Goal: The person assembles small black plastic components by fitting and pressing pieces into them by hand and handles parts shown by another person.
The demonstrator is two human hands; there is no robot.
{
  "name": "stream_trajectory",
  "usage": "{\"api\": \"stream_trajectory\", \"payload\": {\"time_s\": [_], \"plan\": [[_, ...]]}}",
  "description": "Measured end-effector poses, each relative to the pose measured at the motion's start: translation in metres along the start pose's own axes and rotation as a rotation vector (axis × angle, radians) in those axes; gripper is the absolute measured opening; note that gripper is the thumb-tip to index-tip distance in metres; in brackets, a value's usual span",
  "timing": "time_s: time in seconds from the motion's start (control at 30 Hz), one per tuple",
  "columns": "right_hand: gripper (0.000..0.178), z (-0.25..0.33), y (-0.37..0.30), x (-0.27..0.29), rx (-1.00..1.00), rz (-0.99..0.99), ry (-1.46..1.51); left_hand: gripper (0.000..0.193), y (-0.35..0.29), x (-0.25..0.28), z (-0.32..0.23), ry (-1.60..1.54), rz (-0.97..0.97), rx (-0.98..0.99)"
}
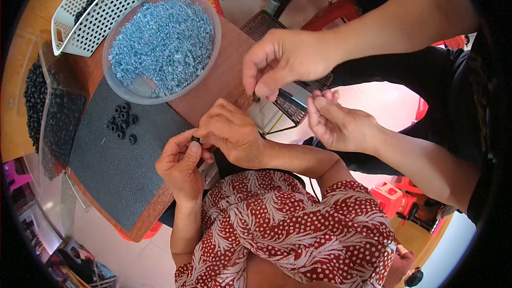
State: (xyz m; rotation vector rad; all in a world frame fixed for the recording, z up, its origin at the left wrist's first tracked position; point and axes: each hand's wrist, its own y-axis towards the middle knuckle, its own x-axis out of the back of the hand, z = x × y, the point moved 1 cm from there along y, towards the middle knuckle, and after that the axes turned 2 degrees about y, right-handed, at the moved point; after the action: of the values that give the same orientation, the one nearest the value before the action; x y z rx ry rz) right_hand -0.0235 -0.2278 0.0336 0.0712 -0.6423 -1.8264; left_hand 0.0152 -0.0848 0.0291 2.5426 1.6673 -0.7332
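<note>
My left hand [184, 166] pinches a small black rubber ring-like part [196, 139] between thumb and fingertips. My right hand [228, 132] is closed right beside it, its fingertips meeting the left hand's at the part. Anything inside the right fingers is hidden. Several similar black ring-like parts [122, 121] lie in a loose cluster on the dark grey mat [114, 176], left of my hands. Beyond them stands a round clear tub [160, 98] filled with tiny shiny bluish pieces [165, 37], too small to name.
A clear bin [66, 101] of black parts stands at the left. A white perforated basket [109, 16] with dark contents sits at the far left. A co-worker's upper hand [290, 61] pinches a small dark piece; the other hand [341, 120] is nearby, over a wire rack [292, 108].
</note>
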Motion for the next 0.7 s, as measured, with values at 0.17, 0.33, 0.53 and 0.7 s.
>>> {"api": "stream_trajectory", "payload": {"time_s": [0.17, 0.33, 0.53, 0.7], "plan": [[0.007, -0.0024, -0.0025, -0.0032, -0.025, -0.011, 0.059, 0.020, 0.0025, -0.0004, 0.0006, 0.019, 0.007, 0.010], [0.007, -0.0029, -0.0024, -0.0062, -0.027, -0.016, 0.083, 0.020, 0.0029, 0.0013, 0.0019, 0.000, -0.010, -0.006], [0.010, -0.0014, -0.0048, -0.0066, -0.067, 0.030, 0.141, 0.020, 0.0023, 0.0021, 0.0025, -0.013, -0.008, 0.014], [0.012, 0.0009, -0.0028, -0.0054, -0.013, 0.006, 0.146, 0.020, 0.0025, 0.0024, 0.0043, 0.026, 0.013, -0.024]]}}
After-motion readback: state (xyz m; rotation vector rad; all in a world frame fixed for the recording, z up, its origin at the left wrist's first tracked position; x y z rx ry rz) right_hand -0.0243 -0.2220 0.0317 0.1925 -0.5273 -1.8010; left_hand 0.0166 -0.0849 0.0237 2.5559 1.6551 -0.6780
